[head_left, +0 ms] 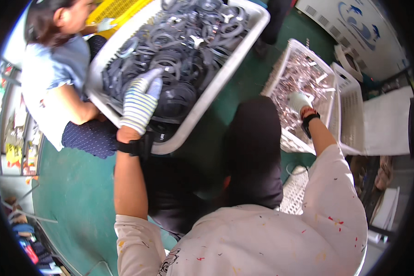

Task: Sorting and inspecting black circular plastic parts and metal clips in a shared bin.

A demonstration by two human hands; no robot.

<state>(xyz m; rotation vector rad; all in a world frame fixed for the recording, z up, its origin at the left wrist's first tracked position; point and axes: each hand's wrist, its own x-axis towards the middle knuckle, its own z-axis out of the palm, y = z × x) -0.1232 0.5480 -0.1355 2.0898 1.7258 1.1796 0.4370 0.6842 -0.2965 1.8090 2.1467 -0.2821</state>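
Observation:
My left hand (pixel 140 101), in a white glove with blue and yellow stripes, reaches over a white plastic crate (pixel 230 76) heaped with dark grey and black rings (pixel 170 60). Its fingers are stretched out above the rings, and nothing shows in them. On the right, my right hand (pixel 299 102), in a pale glove, reaches into a smaller white crate (pixel 277 76) filled with shiny, brownish-silver strip-like pieces (pixel 303 69). The fingers of that hand are partly hidden among the pieces, so I cannot make out a hold. Black bands circle both my wrists.
A co-worker (pixel 55 87) sits close at the left of the large crate, a gloved hand beside a yellow basket (pixel 117 14). Another white basket (pixel 352 106) adjoins the small crate. A white cabinet (pixel 359 27) stands far right. My knees are between the two crates, above green floor (pixel 73 198).

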